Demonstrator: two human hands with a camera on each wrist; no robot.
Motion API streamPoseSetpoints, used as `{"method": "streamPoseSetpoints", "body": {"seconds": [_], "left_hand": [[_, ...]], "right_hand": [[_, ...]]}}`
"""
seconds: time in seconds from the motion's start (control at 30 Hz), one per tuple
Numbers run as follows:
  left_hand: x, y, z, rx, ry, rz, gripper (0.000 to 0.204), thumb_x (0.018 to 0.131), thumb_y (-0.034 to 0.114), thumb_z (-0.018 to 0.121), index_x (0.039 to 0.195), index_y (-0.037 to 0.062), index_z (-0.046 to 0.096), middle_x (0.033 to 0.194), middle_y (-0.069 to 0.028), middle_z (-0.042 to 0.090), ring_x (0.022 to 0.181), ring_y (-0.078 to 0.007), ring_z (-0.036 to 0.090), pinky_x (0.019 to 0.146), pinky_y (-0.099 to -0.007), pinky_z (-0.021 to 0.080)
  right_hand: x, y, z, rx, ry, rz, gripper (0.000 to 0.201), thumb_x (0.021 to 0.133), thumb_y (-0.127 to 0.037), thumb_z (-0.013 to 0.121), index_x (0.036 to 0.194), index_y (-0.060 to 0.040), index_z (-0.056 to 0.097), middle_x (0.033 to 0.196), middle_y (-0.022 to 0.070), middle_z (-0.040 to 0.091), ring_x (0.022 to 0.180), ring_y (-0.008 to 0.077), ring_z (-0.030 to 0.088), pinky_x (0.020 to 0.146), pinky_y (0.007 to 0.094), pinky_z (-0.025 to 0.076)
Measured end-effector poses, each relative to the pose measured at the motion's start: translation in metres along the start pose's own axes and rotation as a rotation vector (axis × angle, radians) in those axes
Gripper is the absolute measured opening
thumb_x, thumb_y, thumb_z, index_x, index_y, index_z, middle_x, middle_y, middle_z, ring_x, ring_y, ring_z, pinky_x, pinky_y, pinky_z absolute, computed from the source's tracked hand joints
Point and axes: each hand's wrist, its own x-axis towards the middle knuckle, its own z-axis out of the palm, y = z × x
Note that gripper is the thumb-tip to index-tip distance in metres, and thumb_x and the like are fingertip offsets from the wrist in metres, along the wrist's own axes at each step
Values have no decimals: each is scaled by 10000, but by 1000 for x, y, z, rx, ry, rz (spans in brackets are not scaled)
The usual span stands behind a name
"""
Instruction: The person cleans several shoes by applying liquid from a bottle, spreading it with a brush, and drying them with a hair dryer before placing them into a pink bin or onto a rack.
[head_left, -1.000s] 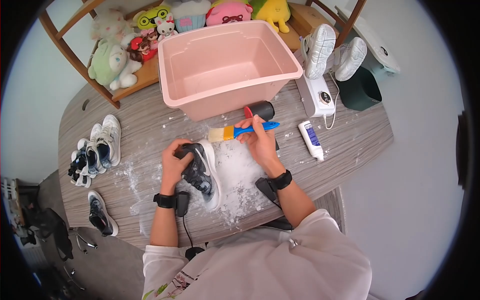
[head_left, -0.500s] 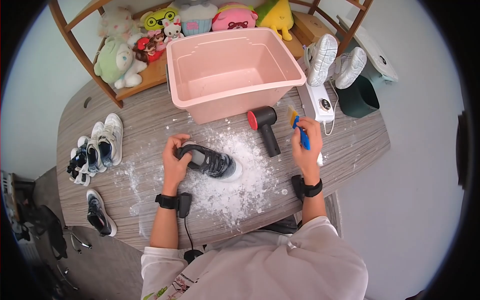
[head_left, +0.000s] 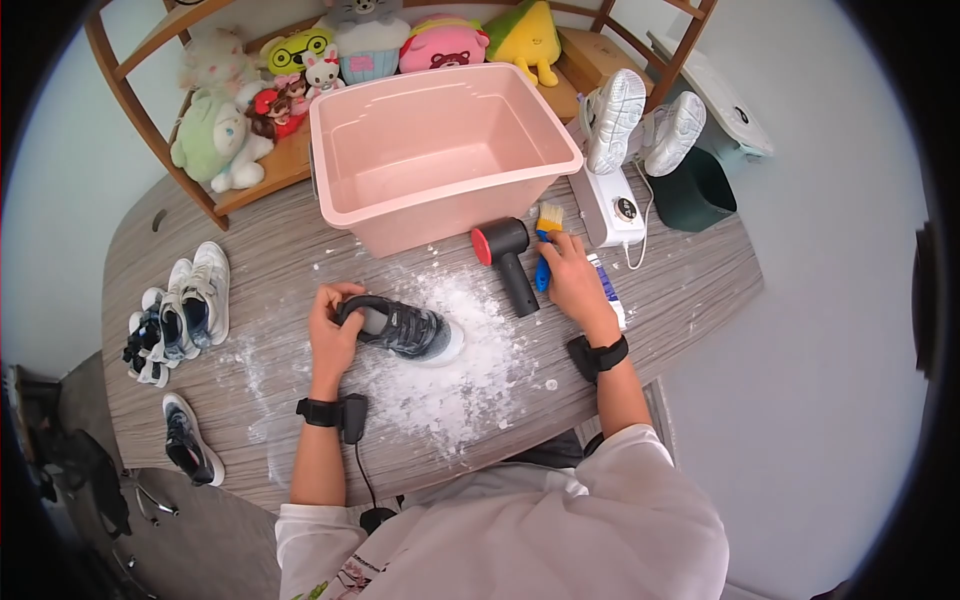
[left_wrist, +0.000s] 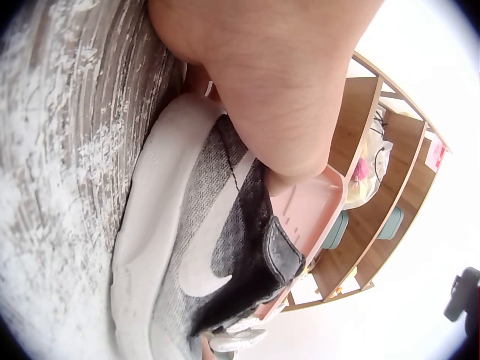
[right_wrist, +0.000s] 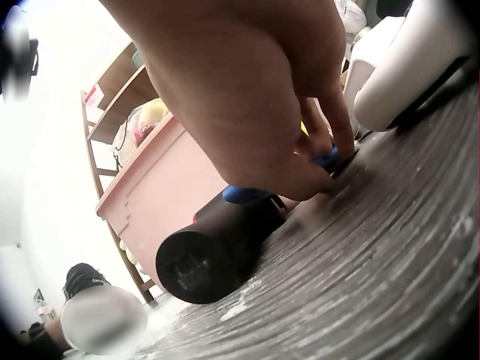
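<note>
In the head view, my left hand (head_left: pixel 333 335) grips the heel collar of a black and grey sneaker (head_left: pixel 412 333), its toe pointing right on the powdery table. The left wrist view shows the white sole and pale swoosh of that sneaker (left_wrist: pixel 202 247) below my hand (left_wrist: pixel 277 82). Right of the black hair dryer (head_left: pixel 512 270), my right hand (head_left: pixel 580 288) pinches a blue-handled brush (head_left: pixel 550 222), bristles toward the back, low at the tabletop. The right wrist view has the fingers partly covering the blue handle, close behind the dryer (right_wrist: pixel 199 262).
A pink tub (head_left: pixel 440 210) stands at the back before shelved plush toys. Several shoes (head_left: pixel 205 295) line the left side, with a single one (head_left: pixel 190 440) nearer. A white tube (head_left: pixel 608 290) lies by my right wrist; a white device (head_left: pixel 610 212) holding shoes stands behind.
The sneaker has turned from standing lengthwise to toe right, my left hand still at its heel. My right hand carried the brush away from the shoe, to the right, then down beside the dryer.
</note>
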Motion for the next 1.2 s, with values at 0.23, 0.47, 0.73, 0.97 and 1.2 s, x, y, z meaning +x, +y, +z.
{"method": "streamPoseSetpoints", "body": {"seconds": [0.23, 0.47, 0.73, 0.97, 1.2], "left_hand": [[0, -3, -1, 29, 18, 34, 211, 796, -42, 605, 847, 53, 424, 1056, -100, 655, 877, -116, 559, 784, -257, 449], [-1, -3, -4, 90, 103, 32, 204, 803, -33, 610, 855, 49, 431, 1026, -95, 645, 871, -119, 552, 790, -258, 454], [-1, 10, 4, 115, 77, 80, 196, 853, -13, 616, 989, 32, 482, 1009, -85, 636, 908, -162, 601, 867, -300, 472], [1, 2, -4, 257, -62, 58, 171, 866, 59, 619, 1028, 5, 632, 960, -84, 659, 911, -174, 615, 836, -304, 476], [0, 8, -1, 235, -59, -1, 172, 872, 77, 620, 1019, -8, 652, 926, -92, 697, 850, -165, 620, 799, -294, 486]], "right_hand": [[-2, -2, -4, 11, -57, -7, 413, 737, 83, 624, 1138, -13, 630, 1264, 169, 560, 1166, 379, 546, 933, 439, 533], [-17, 11, -28, 14, 103, 145, 353, 809, -40, 662, 1159, -13, 626, 1216, 178, 602, 1125, 385, 570, 917, 471, 519], [-47, 14, -57, -147, -171, 579, 555, 845, -427, 755, 1175, 1, 634, 1137, 230, 662, 1107, 405, 594, 895, 481, 506], [-45, 23, -45, 68, -105, 629, 613, 807, -385, 807, 1221, 17, 600, 1025, 207, 693, 908, 364, 676, 799, 449, 531], [-21, -20, -58, 951, 217, 560, 559, 835, -147, 805, 1277, -6, 494, 1008, 73, 631, 914, 146, 629, 824, 313, 523]]}}
